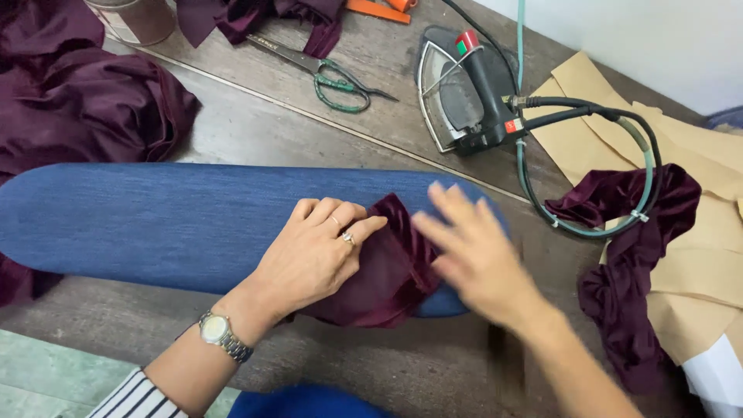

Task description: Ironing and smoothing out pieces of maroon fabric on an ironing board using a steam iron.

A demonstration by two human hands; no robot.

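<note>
Pressing down flat on a small dark maroon velvet fabric piece point(391, 271), the left hand point(309, 259) has its fingers together and pins it near the right end of the long blue denim-covered sleeve board point(170, 220). Right hand point(476, 255) is blurry, fingers spread open, on the cloth's right edge at the board's tip. Off the board on the wooden tabletop point(255, 128): a black steam iron point(468, 93) toward the far right, green-handled scissors point(325, 73) at the far edge.

A single head-worn view is given, aimed steeply down and close over the bench point(255, 124), with both forearms entering from the bottom edge
</note>
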